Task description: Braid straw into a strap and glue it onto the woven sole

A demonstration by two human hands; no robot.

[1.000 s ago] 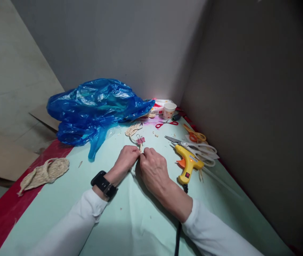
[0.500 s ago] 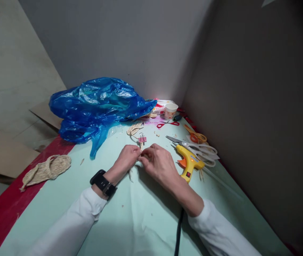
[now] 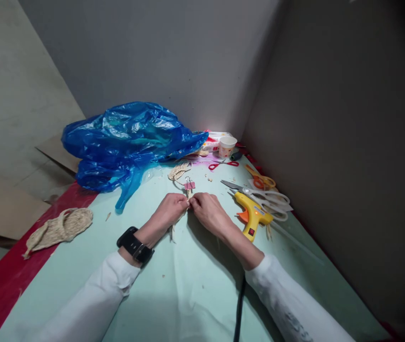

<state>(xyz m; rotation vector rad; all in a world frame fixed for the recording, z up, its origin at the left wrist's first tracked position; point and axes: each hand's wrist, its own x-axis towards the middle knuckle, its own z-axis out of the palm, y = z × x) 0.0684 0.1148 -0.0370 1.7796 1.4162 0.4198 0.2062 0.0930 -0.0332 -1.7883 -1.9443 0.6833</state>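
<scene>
Left hand [image 3: 170, 209] and right hand [image 3: 208, 213], narrowed to a pinch, hold one pale, partly covered straw strand [image 3: 190, 194] centrally on the mint-green table [image 3: 152, 294]. Surrounding items, left to right: one beige woven-straw slipper shape [image 3: 61, 228]; one crumpled blue plastic bag [image 3: 131, 135]; one small straw oval [image 3: 179, 171]; one pink binder clip [image 3: 189, 185], just beyond the hands; one pair of red-handled scissors [image 3: 222, 163]; one white patterned cup [image 3: 227, 148]; one yellow plastic glue gun [image 3: 253, 213]; two further scissors, white-handled [image 3: 250, 192] and orange-handled [image 3: 258, 178].

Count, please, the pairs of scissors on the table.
3: red scissors near the cup, orange scissors by the right wall, white scissors beside the glue gun. Others may be hidden.
</scene>
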